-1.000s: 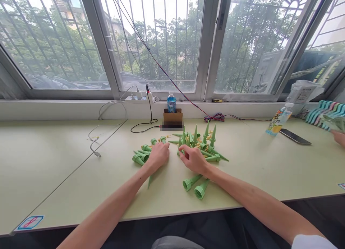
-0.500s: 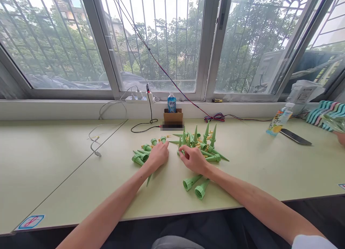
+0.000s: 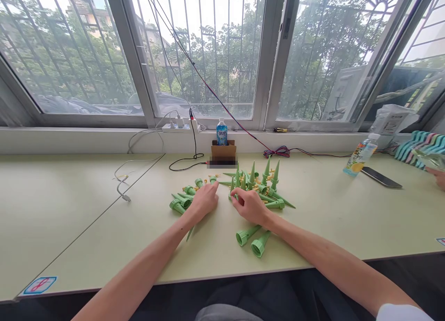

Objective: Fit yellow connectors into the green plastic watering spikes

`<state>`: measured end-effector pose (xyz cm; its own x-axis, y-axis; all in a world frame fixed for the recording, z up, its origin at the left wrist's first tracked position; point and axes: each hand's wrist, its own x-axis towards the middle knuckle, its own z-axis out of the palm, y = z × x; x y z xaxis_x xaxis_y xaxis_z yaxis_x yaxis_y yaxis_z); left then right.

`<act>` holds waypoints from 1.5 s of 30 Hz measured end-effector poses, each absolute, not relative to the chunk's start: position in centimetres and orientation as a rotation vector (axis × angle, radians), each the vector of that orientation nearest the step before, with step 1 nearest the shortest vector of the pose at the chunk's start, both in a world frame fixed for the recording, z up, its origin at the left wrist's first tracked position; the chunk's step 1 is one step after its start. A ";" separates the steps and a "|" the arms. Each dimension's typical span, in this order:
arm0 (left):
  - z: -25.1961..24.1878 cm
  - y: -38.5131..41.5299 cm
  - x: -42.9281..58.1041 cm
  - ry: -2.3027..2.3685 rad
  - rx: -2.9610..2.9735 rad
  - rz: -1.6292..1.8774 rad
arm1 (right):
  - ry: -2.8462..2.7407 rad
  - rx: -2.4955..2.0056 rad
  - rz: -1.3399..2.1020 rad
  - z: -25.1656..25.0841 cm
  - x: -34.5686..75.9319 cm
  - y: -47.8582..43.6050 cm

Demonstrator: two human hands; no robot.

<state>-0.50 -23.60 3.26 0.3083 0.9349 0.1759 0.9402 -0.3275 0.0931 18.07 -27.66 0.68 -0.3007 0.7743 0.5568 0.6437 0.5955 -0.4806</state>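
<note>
My left hand (image 3: 206, 199) is closed, palm down, round a green plastic watering spike (image 3: 213, 179). The spike's capped end shows past the fingertips, and a green tip sticks out below the wrist. More green spikes (image 3: 178, 206) lie left of this hand. My right hand (image 3: 249, 204) has its fingers curled and pinched at the near side of a cluster of spikes (image 3: 274, 175), some upright and some lying; what they pinch is hidden. Small yellow pieces (image 3: 255, 183) lie among the cluster. Two spikes (image 3: 257, 247) with open threaded ends lie below the right hand.
Behind the spikes stand a cardboard box (image 3: 223, 151) and a blue bottle (image 3: 221, 132). Cables (image 3: 276, 151) run along the back. To the right are a drink bottle (image 3: 360, 155), a phone (image 3: 381, 177), hangers (image 3: 413, 147) and another person's hand (image 3: 437, 176).
The spike in my left hand has turned slightly: its capped end shifted right and the tip below the wrist shifted left. My right hand is almost still.
</note>
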 end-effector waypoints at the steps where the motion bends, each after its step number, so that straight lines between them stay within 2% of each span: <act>1: 3.3 -23.7 -0.5 -1.806 -2.513 -0.315 | -2.035 -1.120 0.210 0.7 18.1 -27.6; 8: 3.8 -24.0 -0.2 -1.823 -2.453 -0.393 | -2.036 -1.112 0.198 0.6 18.1 -27.5; 16: 4.3 -23.9 -0.1 -1.715 -2.341 -0.768 | -2.027 -1.105 0.212 0.8 18.1 -27.6; 29: 4.2 -24.9 0.4 -1.335 -2.257 -1.434 | -1.974 -1.082 0.224 0.7 18.0 -27.7; 35: 4.2 -25.2 0.8 -0.973 -2.209 -1.668 | -1.978 -1.010 0.220 0.8 18.0 -27.8; 38: 4.0 -25.1 1.0 -0.857 -2.254 -1.682 | -1.985 -1.003 0.226 0.9 18.0 -27.8; 45: 3.1 -24.9 1.3 -0.901 -2.517 -1.540 | -2.014 -0.975 0.234 0.9 18.2 -27.7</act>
